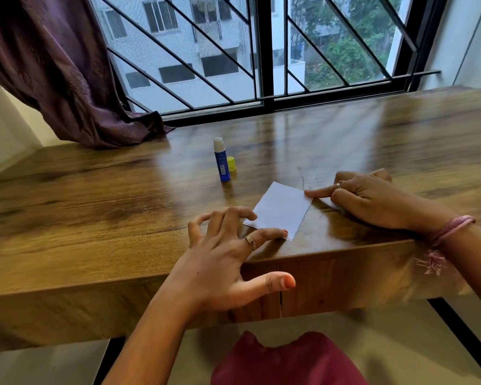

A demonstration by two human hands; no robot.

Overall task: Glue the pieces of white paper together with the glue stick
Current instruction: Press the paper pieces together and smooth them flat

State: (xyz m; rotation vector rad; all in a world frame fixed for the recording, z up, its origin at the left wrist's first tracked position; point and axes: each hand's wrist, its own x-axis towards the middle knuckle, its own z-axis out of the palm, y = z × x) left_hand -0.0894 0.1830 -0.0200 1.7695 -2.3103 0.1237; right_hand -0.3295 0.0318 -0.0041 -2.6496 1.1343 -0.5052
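Note:
A small white paper (279,211) lies flat near the front edge of the wooden table (95,195). My left hand (228,251) has its fingers spread, and its index fingertip presses the paper's near corner. My right hand (372,198) points its index finger onto the paper's right corner, with the other fingers curled. A sliver of white shows under the right hand; whether it is a second piece I cannot tell. The blue glue stick (222,159) stands upright and uncapped behind the paper, its yellow cap (231,164) beside it.
A purple curtain (67,79) drapes onto the table's back left corner. A barred window (261,51) runs along the far edge. Bare tabletop stretches left and right of the paper. My red clothing (283,359) shows below the table.

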